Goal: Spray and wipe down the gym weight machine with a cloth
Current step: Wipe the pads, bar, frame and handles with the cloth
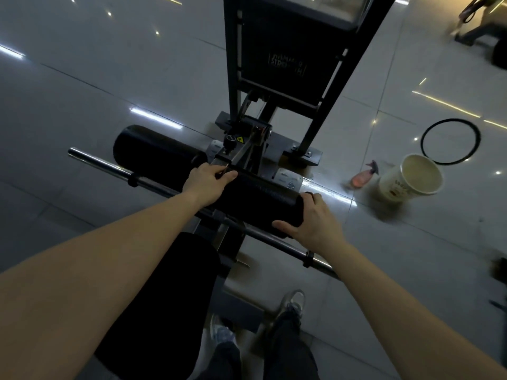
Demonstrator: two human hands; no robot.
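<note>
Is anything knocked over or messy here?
The pink spray bottle seems to lie tipped over on the floor beside the white bucket, not standing upright. A black ring lies loose behind the bucket.

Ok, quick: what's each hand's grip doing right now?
Left hand: curled round the inner end of the black padded cylindrical roller.
Right hand: curled round that roller's outer end.
</note>
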